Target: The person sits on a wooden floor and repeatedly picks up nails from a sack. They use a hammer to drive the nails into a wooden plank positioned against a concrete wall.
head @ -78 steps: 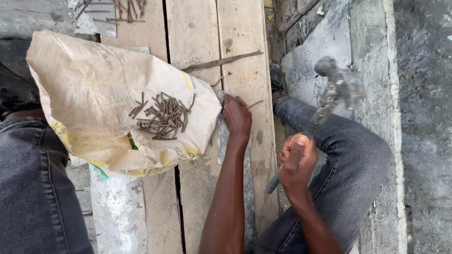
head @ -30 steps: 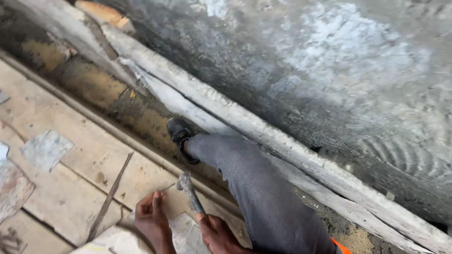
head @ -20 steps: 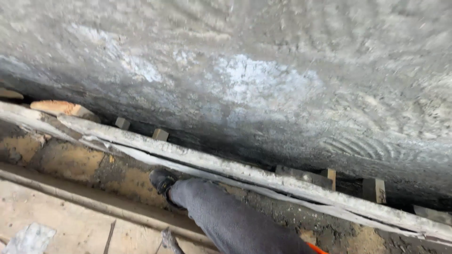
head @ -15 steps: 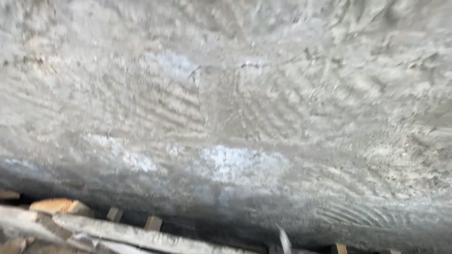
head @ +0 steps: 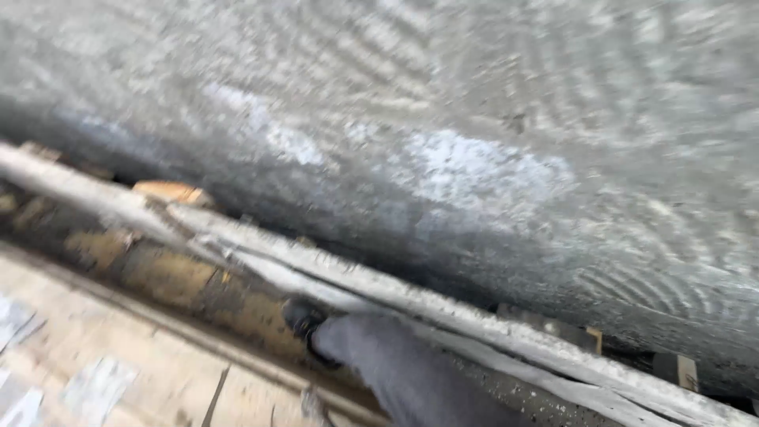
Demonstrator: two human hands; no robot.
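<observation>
While the head camera pointed mostly at a rough grey wall, neither the left hand nor the right hand showed anywhere in the view, so I cannot tell whether the fingers were wide, narrow or holding anything. The whole picture was smeared by motion.

A pale, mortar-caked plank ran along the foot of the wall from 9 o'clock down to 4 o'clock. Just below it, at about 6 o'clock, lay the person's own leg in grey trousers, and its dark shoe was touching or just beside the plank. Light wooden boards filled the corner at 8 o'clock. At the bottom edge, near 6 o'clock and just left of the leg, poked a small grey tip, perhaps a tool's head, though it was too blurred to say.

By my judgement no handling was under way at this moment. It looked like a pause with the gaze lifted. Any further work would call for the gaze to return to the boards, where the grey tip lay.
</observation>
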